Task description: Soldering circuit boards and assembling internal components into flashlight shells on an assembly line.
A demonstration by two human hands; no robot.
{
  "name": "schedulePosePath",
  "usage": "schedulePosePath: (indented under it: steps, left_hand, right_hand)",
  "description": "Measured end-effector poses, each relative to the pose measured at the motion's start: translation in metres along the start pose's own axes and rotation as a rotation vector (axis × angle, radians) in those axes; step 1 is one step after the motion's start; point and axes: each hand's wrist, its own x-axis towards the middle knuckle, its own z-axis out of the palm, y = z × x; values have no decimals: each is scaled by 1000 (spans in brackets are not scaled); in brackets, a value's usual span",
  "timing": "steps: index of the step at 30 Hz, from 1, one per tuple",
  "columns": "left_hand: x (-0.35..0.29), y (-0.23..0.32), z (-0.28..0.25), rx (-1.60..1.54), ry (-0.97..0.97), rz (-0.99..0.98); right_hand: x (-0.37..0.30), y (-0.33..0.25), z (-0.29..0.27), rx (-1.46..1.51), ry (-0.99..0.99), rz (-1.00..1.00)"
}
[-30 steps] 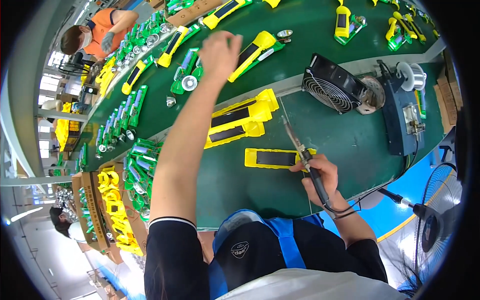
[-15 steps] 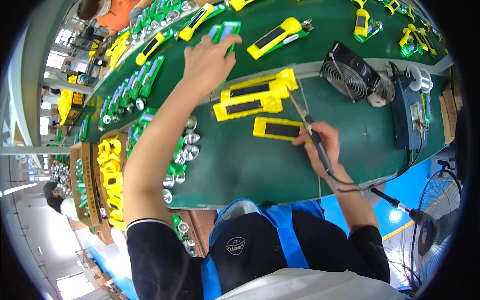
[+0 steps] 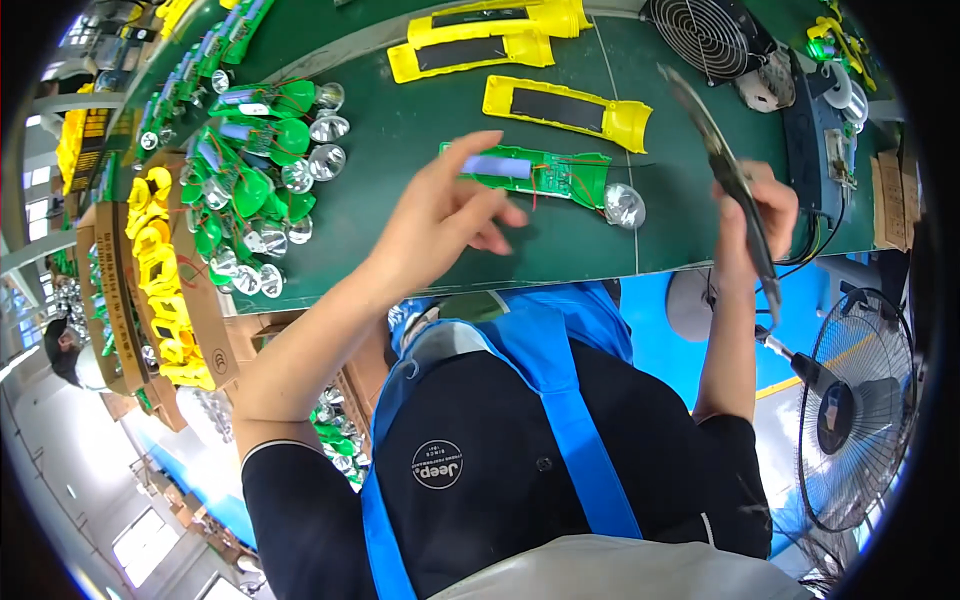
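In front of me on the green table lies a green flashlight half-shell (image 3: 590,178). It carries a blue cylindrical battery (image 3: 500,166) and a small circuit board, with thin red wires. A round silver reflector (image 3: 625,205) sits off its right end. My left hand (image 3: 440,210) is at the shell's left end, fingers apart and holding nothing; whether it touches the shell is unclear. On the right, my right hand (image 3: 757,215) grips a soldering iron (image 3: 735,178) by its dark handle. The iron's slightly blurred tip points up and away, clear of the shell. A yellow half-shell (image 3: 560,108) with a dark panel lies just beyond.
Two more yellow shells (image 3: 460,52) lie farther back. At left are several green assemblies with reflectors (image 3: 265,170) and a carton of yellow parts (image 3: 160,270). A small black fan (image 3: 700,38), a blue-grey soldering unit (image 3: 812,170) and a standing fan (image 3: 850,410) are at right.
My left hand has come back from the far green assemblies; a green shell with battery and reflector now lies before me. The soldering iron has moved right, away from the yellow shells. My view has shifted.
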Motion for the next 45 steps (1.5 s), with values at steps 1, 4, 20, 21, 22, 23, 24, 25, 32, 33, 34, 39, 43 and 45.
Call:
schedulePosePath:
  steps: [1,4,20,21,22,23,24,25,32,33,34,39,43,45]
  left_hand:
    - [8,-3,-4,-7,-17,-23]
    - [25,-9,-5,855,126,663]
    - [58,-25,15,680,230,876]
    - [55,-24,15,716,244,881]
    - [54,-21,16,711,245,877]
    - [53,-18,18,784,238,841]
    - [52,-15,20,857,232,803]
    - [52,-12,21,852,235,800]
    - [51,-5,24,872,200,663]
    - [52,-5,24,875,199,664]
    - [52,-4,24,874,198,663]
    - [53,-2,22,881,160,634]
    - [53,0,22,900,145,623]
    - [54,0,21,883,153,627]
  right_hand:
    - [-12,4,-13,170,19,119]
    - [-37,3,-11,585,137,408]
    - [-27,-12,20,208,-48,612]
    - [-26,-12,21,206,-52,617]
    - [-24,-12,22,184,-81,610]
    - [-24,-12,23,162,-109,602]
    - [-24,-13,24,161,-116,605]
    - [-24,-13,26,132,-137,590]
    - [-25,-15,26,103,-189,580]
    - [-25,-15,26,94,-195,583]
    - [-25,-15,26,94,-196,584]
    - [-21,-17,25,54,-229,548]
    - [-20,-14,23,44,-262,525]
    - [-21,-14,24,40,-260,507]
